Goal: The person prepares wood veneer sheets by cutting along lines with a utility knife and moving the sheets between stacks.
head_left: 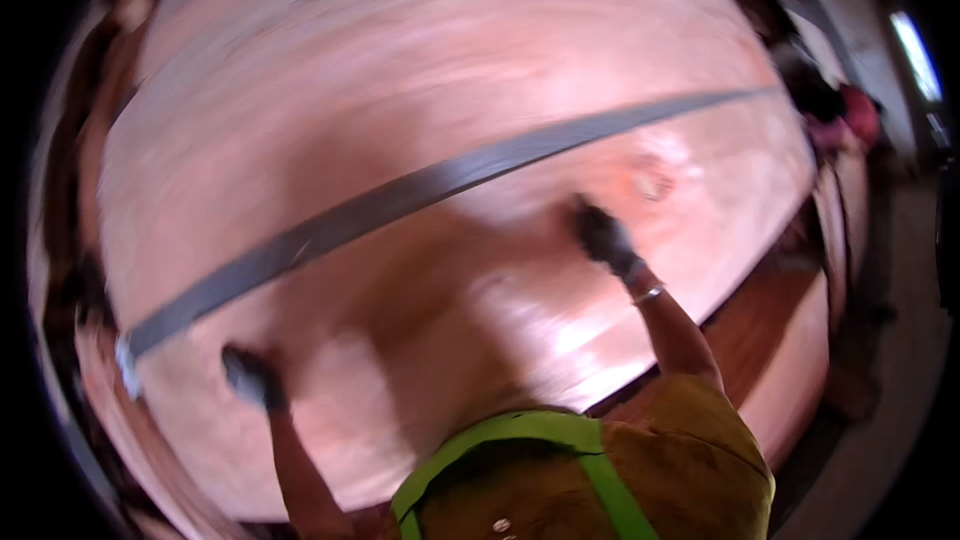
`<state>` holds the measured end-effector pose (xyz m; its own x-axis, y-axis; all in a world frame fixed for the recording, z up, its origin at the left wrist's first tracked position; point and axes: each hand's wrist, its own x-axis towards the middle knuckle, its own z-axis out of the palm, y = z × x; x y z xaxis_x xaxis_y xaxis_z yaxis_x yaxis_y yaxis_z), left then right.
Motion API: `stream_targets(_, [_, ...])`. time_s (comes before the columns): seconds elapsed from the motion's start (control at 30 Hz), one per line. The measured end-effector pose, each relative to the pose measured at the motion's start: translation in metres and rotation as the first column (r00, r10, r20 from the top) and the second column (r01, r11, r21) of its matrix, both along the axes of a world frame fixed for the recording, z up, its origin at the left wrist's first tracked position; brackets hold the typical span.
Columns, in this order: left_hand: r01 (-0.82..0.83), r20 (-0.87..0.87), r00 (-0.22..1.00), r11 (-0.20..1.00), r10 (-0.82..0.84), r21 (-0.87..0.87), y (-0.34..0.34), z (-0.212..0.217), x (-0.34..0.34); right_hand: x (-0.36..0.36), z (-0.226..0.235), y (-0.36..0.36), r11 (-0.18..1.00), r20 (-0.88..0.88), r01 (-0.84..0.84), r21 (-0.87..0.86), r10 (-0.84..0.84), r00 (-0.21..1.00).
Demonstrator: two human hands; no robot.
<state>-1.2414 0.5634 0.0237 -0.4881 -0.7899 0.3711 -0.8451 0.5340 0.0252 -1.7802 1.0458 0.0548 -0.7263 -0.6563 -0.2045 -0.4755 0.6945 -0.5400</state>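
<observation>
A broad, pinkish-tan sheet (pixel 450 50), perhaps wood veneer, spreads in front of me. Across it lies a long grey strip (pixel 440 180), slanting from the near left up to the far right. My left hand (pixel 252 378), in a grey and dark glove, is over the near left part of the sheet, just below the strip; blur hides how its fingers are set. On the right, my gloved right hand (pixel 605 237) reaches over the sheet below the strip, its fingers seemingly stretched out. Whether either hand presses on the sheet is unclear.
Reddish-brown boards or sheets (pixel 775 340) show below the sheet's right edge. At the far right is a person in pink or red (pixel 855 118), beside a bright window-like patch (pixel 917 55). A small whitish thing (pixel 127 365) sits at the strip's left end.
</observation>
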Motion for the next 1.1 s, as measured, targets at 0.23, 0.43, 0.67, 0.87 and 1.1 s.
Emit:
stream_targets(0.23, [-0.124, -0.067, 0.99, 0.992, 0.121, -0.029, 0.012, 0.039, -0.042, 0.124, 0.045, -0.054, 0.881, 0.417, 0.294, -0.372, -0.125, 0.9])
stream_targets(0.43, [-0.239, -0.121, 0.962, 0.97, 0.244, 0.055, 0.026, 0.047, -0.038, 0.273, 0.067, -0.181, 0.952, 0.645, -0.057, -0.301, 0.247, 0.723])
stream_targets(0.67, [-0.02, -0.14, 0.99, 1.0, 0.022, 0.013, 0.011, 0.038, -0.015, 0.297, 0.079, -0.224, 0.949, 0.47, -0.287, 0.129, 0.196, 0.861])
stream_targets(0.87, [0.04, 0.029, 0.999, 0.999, -0.039, -0.032, -0.066, 0.046, 0.042, 0.363, 0.058, -0.316, 0.813, 0.232, -0.559, -0.161, 0.582, 0.779])
stream_targets(1.1, [0.041, 0.022, 0.999, 0.989, -0.044, 0.144, -0.094, 0.038, 0.048, 0.462, 0.061, -0.52, 0.801, 0.049, -0.594, 0.073, 0.592, 0.805])
